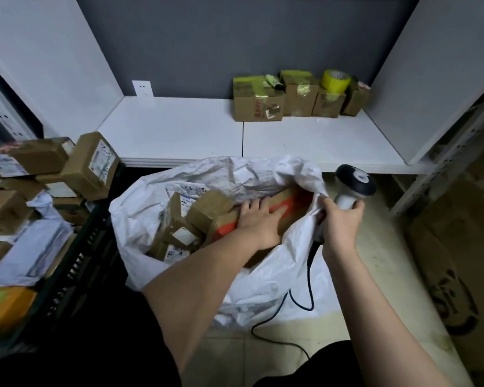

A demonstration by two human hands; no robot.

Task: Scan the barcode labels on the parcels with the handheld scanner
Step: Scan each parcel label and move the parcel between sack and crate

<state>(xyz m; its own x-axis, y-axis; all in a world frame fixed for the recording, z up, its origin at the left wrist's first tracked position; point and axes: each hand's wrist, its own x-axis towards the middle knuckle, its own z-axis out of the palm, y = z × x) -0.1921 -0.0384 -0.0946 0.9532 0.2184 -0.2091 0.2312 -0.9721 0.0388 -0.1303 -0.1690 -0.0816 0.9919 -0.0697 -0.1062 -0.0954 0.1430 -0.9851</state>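
Note:
A big white woven sack (263, 283) stands open on the floor in front of me, filled with several cardboard parcels (207, 210) bearing white labels. My left hand (259, 219) reaches into the sack and lies with fingers spread on a long brown box with an orange stripe (291, 203), partly hidden by the sack's rim. My right hand (340, 222) grips the white handle of the handheld scanner (354, 182), whose black head points up and away, and also pinches the sack's right edge. The scanner's black cable (302, 300) trails down to the floor.
A black crate (76, 275) at left holds stacked labelled boxes and grey mailer bags. On the white shelf (179, 129) ahead stand several small taped boxes and a yellow tape roll (335, 81). A metal rack and a large carton (453, 269) flank the right.

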